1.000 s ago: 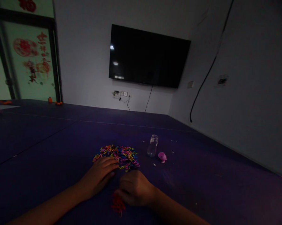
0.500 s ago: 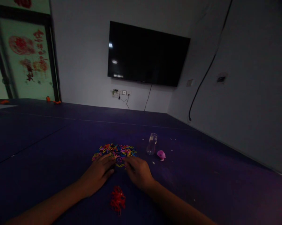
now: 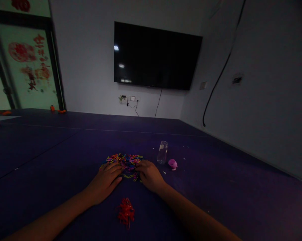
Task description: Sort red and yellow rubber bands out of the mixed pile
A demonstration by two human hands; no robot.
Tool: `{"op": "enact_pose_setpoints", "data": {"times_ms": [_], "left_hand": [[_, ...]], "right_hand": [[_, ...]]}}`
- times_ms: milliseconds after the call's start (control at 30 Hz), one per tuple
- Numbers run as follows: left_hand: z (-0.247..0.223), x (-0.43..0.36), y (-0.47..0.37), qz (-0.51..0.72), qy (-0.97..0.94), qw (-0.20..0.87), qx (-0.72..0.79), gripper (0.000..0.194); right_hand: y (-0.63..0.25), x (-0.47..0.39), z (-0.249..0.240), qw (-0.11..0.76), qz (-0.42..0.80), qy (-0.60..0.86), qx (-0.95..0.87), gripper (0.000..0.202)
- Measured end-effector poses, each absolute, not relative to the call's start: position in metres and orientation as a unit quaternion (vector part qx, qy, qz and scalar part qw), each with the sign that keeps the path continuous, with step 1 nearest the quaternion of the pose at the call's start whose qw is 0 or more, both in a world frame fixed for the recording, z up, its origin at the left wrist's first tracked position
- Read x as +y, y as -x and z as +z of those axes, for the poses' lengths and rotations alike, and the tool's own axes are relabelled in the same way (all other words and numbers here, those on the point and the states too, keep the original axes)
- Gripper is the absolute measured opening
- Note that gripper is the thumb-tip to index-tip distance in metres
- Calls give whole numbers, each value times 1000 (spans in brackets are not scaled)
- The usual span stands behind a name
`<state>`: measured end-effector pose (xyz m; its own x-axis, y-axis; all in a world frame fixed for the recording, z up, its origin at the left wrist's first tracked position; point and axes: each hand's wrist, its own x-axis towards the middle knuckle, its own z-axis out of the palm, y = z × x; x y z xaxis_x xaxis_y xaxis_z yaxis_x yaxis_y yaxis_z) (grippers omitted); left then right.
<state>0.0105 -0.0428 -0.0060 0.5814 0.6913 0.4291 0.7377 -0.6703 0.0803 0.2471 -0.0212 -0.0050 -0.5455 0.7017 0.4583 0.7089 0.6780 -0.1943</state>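
Thin multicoloured rubbery loops (image 3: 128, 161) under the spread left grip (image 3: 105, 179) look light, stretchy, best pinched singly; the right grip's (image 3: 150, 175) hold is unclear.

Black television (image 3: 157, 55) on a grey wall (image 3: 83, 60)

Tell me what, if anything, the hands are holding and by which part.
The left hand lies open over the multicolored pile, nothing visibly held. The right hand is at the pile's right side; whether it pinches anything cannot be told.
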Motion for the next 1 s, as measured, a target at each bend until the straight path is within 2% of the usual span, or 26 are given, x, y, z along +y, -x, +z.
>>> {"op": "enact_pose_setpoints", "data": {"times_ms": [267, 500, 833, 1000], "left_hand": [[-9, -42, -4, -233, 872, 63, -426, 33], [-9, -43, -4, -198, 894, 46, -398, 40], [-10, -41, -4, -205, 878, 50, -430, 35], [-7, -43, -6, -207, 896, 43, -390, 36]], "right_hand": [[-245, -22, -6, 262, -26, 392, -882, 34], [-244, -26, -1, 296, -22, 404, -865, 37], [-245, -27, -2, 312, -14, 400, -862, 39], [-245, -28, 1, 313, -18, 397, -862, 39]]}}
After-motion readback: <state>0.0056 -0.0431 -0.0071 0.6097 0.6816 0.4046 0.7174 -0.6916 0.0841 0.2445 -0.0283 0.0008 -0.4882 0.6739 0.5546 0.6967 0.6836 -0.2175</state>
